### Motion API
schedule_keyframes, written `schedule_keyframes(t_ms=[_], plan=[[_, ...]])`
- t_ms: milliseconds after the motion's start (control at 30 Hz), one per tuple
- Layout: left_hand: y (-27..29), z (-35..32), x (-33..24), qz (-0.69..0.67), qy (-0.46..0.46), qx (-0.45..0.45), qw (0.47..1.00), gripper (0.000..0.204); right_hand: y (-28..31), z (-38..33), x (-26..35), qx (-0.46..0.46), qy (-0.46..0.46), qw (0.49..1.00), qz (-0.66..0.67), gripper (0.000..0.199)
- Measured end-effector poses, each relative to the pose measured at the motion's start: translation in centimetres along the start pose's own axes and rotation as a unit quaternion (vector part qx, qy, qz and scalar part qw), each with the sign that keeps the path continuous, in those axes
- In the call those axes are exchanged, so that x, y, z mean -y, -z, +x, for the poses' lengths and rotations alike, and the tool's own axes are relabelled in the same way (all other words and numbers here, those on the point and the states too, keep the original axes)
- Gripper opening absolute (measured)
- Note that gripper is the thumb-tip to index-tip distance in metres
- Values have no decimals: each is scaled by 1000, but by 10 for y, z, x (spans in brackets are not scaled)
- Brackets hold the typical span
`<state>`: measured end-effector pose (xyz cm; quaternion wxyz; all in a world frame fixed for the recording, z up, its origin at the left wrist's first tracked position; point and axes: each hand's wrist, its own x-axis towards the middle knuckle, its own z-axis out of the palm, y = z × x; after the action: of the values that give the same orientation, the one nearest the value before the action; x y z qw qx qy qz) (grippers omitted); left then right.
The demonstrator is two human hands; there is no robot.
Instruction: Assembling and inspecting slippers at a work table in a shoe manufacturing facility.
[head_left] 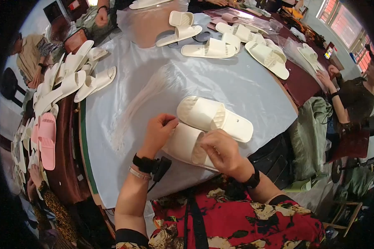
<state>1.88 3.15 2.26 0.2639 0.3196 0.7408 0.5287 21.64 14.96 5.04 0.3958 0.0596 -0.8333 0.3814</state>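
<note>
Left hand: fingers curled, pinching the near cream foam slipper at its end.
Right hand: closed over the same slipper's strap.
Slipper place: near edge of the grey-sheeted desk, touching a second cream slipper.

**Two hands on a pair of cream slippers**

The left hand pinches the edge of a cream foam open-toe slipper lying on the desk, which is draped in pale shiny plastic sheeting. The right hand rests on the same slipper's strap. A second matching cream slipper lies just behind, touching the first. A heap of white slippers sits at the desk's left edge, more white slippers lie across the far side, and a pink slipper lies off to the left.
</note>
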Motion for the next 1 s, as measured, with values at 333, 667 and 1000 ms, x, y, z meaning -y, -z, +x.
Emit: schedule_keyframes(t_ms=[333, 667, 1000], plan=[[-36, 31, -3, 111, -163, 32, 980, 19, 37, -28, -38, -83, -190, 948, -241, 11], [-37, 32, 5, 32, -75, 111, 990, 15, 43, -39, -43, 25, -281, 899, -336, 14], [-49, 43, -6, 5, -14, 218, 976, 16, 13, -20, -86, 3, -149, 959, -242, 7]])
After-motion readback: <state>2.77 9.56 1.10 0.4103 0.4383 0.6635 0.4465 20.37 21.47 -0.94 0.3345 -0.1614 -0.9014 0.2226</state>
